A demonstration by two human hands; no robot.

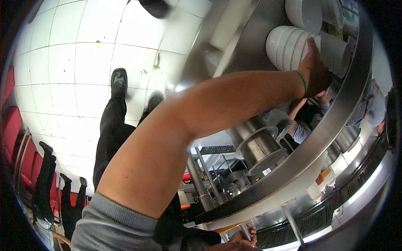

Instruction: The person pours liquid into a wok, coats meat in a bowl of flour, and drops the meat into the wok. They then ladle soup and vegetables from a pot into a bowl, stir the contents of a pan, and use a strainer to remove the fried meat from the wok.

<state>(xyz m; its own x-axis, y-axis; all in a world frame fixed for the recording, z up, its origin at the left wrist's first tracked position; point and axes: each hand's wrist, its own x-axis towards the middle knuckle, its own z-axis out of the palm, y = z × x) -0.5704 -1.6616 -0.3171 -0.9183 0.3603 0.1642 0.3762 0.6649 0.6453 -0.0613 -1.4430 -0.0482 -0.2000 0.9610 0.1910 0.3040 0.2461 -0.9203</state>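
Note:
A stack of white bowls (pixel 282 46) lies in the upper right, on the metal shelf. My left hand (pixel 314 71), with a green band at the wrist, reaches across to its rim end. One digit lies up along the outermost bowl; the other fingers are shaded and partly hidden. At the bottom edge, my right hand (pixel 245 239) is wrapped round a metal bar (pixel 245 230). My left forearm covers the middle of the scene.
More white bowls (pixel 299 12) sit above the stack. A curved steel edge (pixel 293 167) runs below my left arm, beside metal containers (pixel 259 146). Other people's arms (pixel 297 108) show beyond the shelf. White floor tiles (pixel 92 58) and people's legs (pixel 44 175) are at left.

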